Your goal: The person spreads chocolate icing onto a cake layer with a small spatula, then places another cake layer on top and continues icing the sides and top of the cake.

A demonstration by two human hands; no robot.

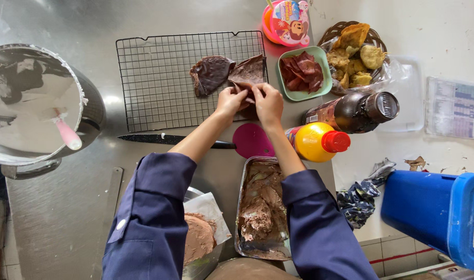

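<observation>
Two brown chocolate crepes lie on a black wire cooling rack (159,78): a folded one (211,73) to the left and another (249,70) to the right. My left hand (231,99) and my right hand (268,101) meet at the rack's near right corner, fingers pinching the lower edge of the right crepe. Both arms wear dark blue sleeves. A foil tray of chocolate cream (262,207) sits just below my right forearm.
A black knife (164,139) and pink round board (251,140) lie by the rack. A steel bowl with white batter and pink spatula (66,132) stands left. A green dish of crepes (303,72), fritter basket (353,54), two bottles (351,111) and a blue container (439,212) are right.
</observation>
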